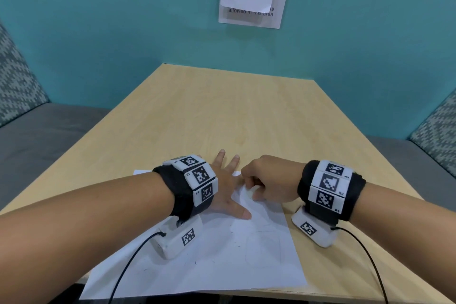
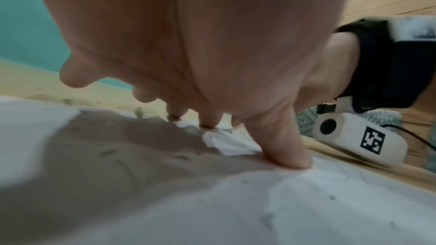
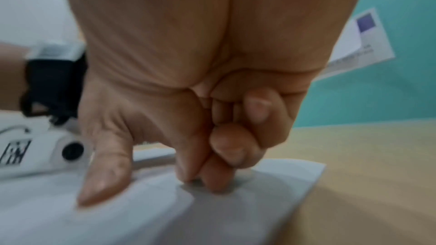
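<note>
Left hand (image 1: 225,187): laid flat, fingers straight and spread, pressed on the far half of the sheet of paper (image 1: 222,261); nothing grasped.

Sheet: thin, white, matte, with faint pencil marks. It lies on the pale wood-grain table (image 1: 222,111), long axis about 6 to 12 o'clock.

At the sheet's 1 o'clock corner, roughly 2 o'clock from the left palm, a small raised fold (image 2: 224,142) is noted.

Right hand (image 1: 270,179): fingers curled, with the thumb and first two fingertips (image 3: 213,180) set down on that corner. Whether the paper is pinched or merely pressed cannot be told.

Judgement: the right hand is nearer the fold, so a crease would be run from there while the left hand anchors the sheet.
</note>
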Demonstrator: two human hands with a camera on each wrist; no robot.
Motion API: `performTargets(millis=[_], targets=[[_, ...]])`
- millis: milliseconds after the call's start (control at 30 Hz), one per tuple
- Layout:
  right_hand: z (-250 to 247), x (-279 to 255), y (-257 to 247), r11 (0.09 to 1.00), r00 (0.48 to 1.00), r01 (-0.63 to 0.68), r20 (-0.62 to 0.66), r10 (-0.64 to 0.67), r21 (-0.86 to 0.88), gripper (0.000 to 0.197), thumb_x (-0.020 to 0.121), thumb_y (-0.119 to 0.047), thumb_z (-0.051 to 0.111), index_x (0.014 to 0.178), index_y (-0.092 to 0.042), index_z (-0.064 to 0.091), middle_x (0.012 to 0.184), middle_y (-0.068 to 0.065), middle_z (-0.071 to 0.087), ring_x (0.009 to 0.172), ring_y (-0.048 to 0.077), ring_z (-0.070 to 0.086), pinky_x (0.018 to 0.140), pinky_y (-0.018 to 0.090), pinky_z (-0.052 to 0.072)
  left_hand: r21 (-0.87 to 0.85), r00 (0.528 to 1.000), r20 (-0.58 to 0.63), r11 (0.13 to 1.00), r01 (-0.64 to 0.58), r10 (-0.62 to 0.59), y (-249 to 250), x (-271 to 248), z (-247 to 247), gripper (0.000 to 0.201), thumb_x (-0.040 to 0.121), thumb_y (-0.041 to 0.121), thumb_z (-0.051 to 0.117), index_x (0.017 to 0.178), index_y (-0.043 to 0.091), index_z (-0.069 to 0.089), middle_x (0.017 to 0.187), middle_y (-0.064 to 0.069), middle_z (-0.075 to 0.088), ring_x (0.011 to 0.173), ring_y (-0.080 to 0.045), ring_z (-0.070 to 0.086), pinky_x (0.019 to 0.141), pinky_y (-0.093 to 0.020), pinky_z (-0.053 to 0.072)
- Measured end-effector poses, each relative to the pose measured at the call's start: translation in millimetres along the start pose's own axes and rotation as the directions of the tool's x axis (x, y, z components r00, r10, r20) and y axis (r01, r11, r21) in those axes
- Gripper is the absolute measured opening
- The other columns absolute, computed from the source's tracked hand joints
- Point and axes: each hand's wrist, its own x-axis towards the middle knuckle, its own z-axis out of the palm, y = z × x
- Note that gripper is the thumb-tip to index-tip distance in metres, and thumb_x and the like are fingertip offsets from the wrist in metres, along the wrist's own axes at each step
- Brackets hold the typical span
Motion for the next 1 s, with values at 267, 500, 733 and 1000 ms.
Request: performTargets(millis=[267, 500, 733, 1000], targets=[[-5.9, 2.5, 3.9, 0.998, 0.999, -0.020, -0.037, 0.018, -0.063, 0.018, 0.081, -0.011, 0.054, 0.070, -0.024, 0.049, 0.063, -0.004, 0.051, 0.063, 0.020, 0.048, 0.057, 0.028, 0.039, 0.020, 0.999, 0.036, 1.000, 0.013, -0.013, 2.7, -6.2, -3.8, 0.104, 0.079, 0.083, 0.046, 0.153, 0.044, -0.015, 0.163, -0.002, -0.025, 0.146, -0.038, -0.028, 0.108, -0.074, -0.001], [-17.2, 2.1, 16.7, 0.988, 0.993, -0.119, -0.035, 0.116, -0.094, 0.008, 0.084, -0.011, 0.055, 0.090, -0.013, 0.061, 0.071, -0.005, 0.054, 0.069, 0.020, 0.051, 0.058, 0.026, 0.041, 0.039, 1.000, 0.025, 0.999, 0.012, -0.013, 0.0, -4.8, 0.6, 0.111, 0.074, 0.088, 0.045, 0.153, 0.043, -0.019, 0.162, 0.001, -0.028, 0.147, -0.034, -0.028, 0.108, -0.076, 0.001], [-11.9, 2.7, 31.4, 0.984, 0.982, -0.175, -0.061, 0.176, 0.020, 0.012, 0.084, -0.022, 0.065, 0.095, -0.016, 0.063, 0.074, -0.008, 0.057, 0.072, 0.018, 0.056, 0.064, 0.027, 0.046, 0.056, 0.998, 0.046, 0.997, -0.044, 0.041, 5.5, -6.2, -10.0, 0.102, 0.081, 0.080, 0.047, 0.155, 0.042, -0.012, 0.160, 0.002, -0.032, 0.147, -0.032, -0.029, 0.109, -0.075, -0.002], [-3.8, -1.3, 14.9, 0.996, 0.995, -0.088, -0.044, 0.088, 0.020, 0.008, 0.085, -0.022, 0.064, 0.085, -0.021, 0.056, 0.070, -0.009, 0.052, 0.064, 0.010, 0.049, 0.056, 0.022, 0.036, 0.009, 0.998, 0.054, 1.000, -0.014, 0.014, 1.3, -8.2, -1.6, 0.105, 0.078, 0.085, 0.045, 0.150, 0.047, -0.021, 0.161, 0.001, -0.031, 0.145, -0.033, -0.032, 0.111, -0.069, -0.001]])
